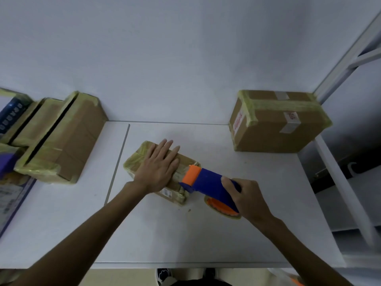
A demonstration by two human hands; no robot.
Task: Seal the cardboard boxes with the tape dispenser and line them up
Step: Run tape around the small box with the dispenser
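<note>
Left hand (158, 170) flat on yellowish-taped box (135, 162), right hand (247, 195) around blue-orange tape dispenser (208, 182)

Small box (135, 163): brown cardboard under yellowish-green glossy tape, white printed label (167, 193) on near side. Tape dispenser (209, 183): deep blue body, bright orange front piece and wheel, yellowish tape roll. Large box (274, 133): plain brown, yellow-green tape bands across top and edges, grey tape patches, white stickers with red print. Left boxes (72, 139): same brown, same yellow-green taped edges. Table (185, 240): plain white, thin grey seam line. Wall (185, 48): flat white, bluish-grey cast. Far-left carton (10, 114): dark blue, small white marks.
</note>
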